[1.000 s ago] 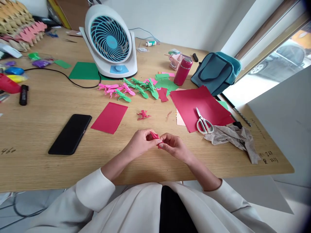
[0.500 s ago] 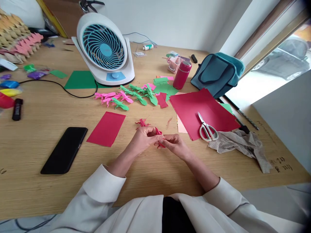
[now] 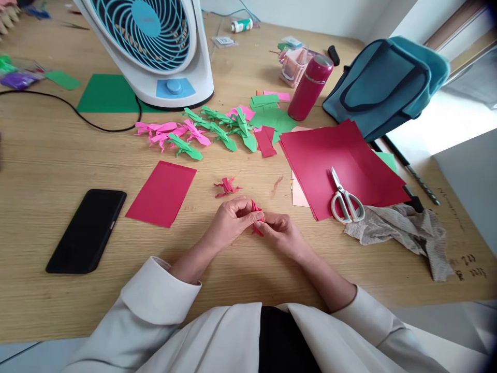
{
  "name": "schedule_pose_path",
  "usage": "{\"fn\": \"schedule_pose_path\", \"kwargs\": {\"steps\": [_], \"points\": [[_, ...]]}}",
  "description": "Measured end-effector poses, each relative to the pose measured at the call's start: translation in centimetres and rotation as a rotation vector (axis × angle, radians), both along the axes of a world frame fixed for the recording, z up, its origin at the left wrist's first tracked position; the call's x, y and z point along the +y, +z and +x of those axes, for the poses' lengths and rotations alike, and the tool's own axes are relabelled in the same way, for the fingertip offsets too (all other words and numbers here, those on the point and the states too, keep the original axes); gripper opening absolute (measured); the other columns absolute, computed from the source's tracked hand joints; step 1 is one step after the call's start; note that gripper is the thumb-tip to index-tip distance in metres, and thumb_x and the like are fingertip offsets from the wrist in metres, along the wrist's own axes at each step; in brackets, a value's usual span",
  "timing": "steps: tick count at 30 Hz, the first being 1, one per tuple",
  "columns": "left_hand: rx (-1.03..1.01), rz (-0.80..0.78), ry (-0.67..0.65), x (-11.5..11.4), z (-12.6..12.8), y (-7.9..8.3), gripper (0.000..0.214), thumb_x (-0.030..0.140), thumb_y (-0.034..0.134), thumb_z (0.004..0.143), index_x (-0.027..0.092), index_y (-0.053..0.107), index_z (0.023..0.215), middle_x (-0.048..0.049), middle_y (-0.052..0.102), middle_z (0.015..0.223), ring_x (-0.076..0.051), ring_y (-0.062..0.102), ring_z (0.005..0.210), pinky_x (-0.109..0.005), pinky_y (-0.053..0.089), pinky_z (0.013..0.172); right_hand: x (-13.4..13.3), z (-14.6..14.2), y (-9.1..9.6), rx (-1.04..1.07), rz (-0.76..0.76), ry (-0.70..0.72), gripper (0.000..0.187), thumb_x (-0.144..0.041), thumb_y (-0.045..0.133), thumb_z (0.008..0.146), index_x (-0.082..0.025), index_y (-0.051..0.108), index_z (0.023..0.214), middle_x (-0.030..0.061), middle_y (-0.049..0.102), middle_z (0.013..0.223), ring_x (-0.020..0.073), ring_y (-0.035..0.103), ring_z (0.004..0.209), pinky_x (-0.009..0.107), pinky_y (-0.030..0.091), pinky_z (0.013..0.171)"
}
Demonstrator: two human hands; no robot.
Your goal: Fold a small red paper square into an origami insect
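Note:
Between my two hands is a small folded red paper piece (image 3: 254, 206), its narrow tip pointing away from me. My left hand (image 3: 233, 220) pinches it from the left, thumb on top. From the right, my right hand (image 3: 282, 233) grips it with thumb and curled fingers. Fingers cover most of its middle. Just beyond my left hand lies a folded red paper figure (image 3: 227, 187) with thin legs. A flat red paper rectangle (image 3: 162, 194) rests to the left. Further back are several folded green paper figures (image 3: 223, 135) and pink paper figures (image 3: 159, 130).
Scissors (image 3: 344, 199) lie on large red sheets (image 3: 310, 155) at the right, beside a crumpled grey cloth (image 3: 396, 228). A phone (image 3: 86, 230) is at the left. Behind stand a fan (image 3: 155, 46), a red bottle (image 3: 310, 87) and a teal bag (image 3: 388, 88).
The head view has moved closer and lower over the table. Both hands keep hold of the folded red paper, with only slight finger shifts. The red figure beyond them shows more fully.

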State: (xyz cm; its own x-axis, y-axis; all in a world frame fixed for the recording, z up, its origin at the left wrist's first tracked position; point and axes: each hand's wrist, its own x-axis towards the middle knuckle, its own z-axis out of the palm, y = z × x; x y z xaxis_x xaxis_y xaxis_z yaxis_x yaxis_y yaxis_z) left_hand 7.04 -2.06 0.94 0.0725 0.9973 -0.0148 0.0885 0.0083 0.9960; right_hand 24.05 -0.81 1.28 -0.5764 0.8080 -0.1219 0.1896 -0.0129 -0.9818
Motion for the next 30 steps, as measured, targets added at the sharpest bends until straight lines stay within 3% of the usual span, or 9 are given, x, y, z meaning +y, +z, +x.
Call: {"fn": "schedule_pose_path", "kwargs": {"steps": [7, 12, 21, 30], "points": [[-0.060, 0.095, 0.041, 0.02, 0.10, 0.04, 0.029, 0.038, 0.070, 0.084, 0.017, 0.062, 0.065, 0.0003, 0.063, 0.064, -0.012, 0.054, 0.062, -0.025, 0.043, 0.061, -0.32, -0.07, 0.12, 0.039, 0.013, 0.045, 0.027, -0.037, 0.055, 0.093, -0.015, 0.063, 0.078, 0.0010, 0.058, 0.073, 0.0136, 0.052, 0.072, 0.025, 0.040, 0.069], [-0.014, 0.088, 0.037, -0.02, 0.07, -0.04, 0.030, 0.039, 0.071, 0.083, 0.017, 0.064, 0.062, 0.0007, 0.061, 0.062, -0.011, 0.051, 0.058, -0.025, 0.040, 0.056, -0.25, -0.08, 0.07, 0.028, 0.029, 0.030, 0.032, -0.038, 0.056, 0.092, -0.016, 0.057, 0.070, -0.0020, 0.047, 0.065, 0.0110, 0.043, 0.063, 0.024, 0.035, 0.061], [-0.032, 0.094, 0.079, -0.12, 0.09, -0.42, 0.032, 0.036, 0.066, 0.087, 0.017, 0.062, 0.061, 0.0012, 0.059, 0.061, -0.012, 0.052, 0.061, -0.026, 0.041, 0.062, -0.23, -0.06, -0.42, -0.022, 0.073, 0.032, 0.035, -0.042, 0.054, 0.094, -0.014, 0.065, 0.077, 0.0001, 0.053, 0.067, 0.0123, 0.047, 0.064, 0.025, 0.036, 0.063], [-0.029, 0.082, 0.099, -0.24, 0.17, 0.33, 0.030, 0.037, 0.063, 0.089, 0.018, 0.069, 0.068, 0.0006, 0.062, 0.063, -0.012, 0.051, 0.057, -0.027, 0.040, 0.061, -0.44, -0.21, -0.38, -0.042, 0.113, 0.027, 0.037, -0.044, 0.054, 0.093, -0.015, 0.059, 0.070, -0.0017, 0.044, 0.064, 0.0110, 0.039, 0.062, 0.025, 0.032, 0.059]]}}
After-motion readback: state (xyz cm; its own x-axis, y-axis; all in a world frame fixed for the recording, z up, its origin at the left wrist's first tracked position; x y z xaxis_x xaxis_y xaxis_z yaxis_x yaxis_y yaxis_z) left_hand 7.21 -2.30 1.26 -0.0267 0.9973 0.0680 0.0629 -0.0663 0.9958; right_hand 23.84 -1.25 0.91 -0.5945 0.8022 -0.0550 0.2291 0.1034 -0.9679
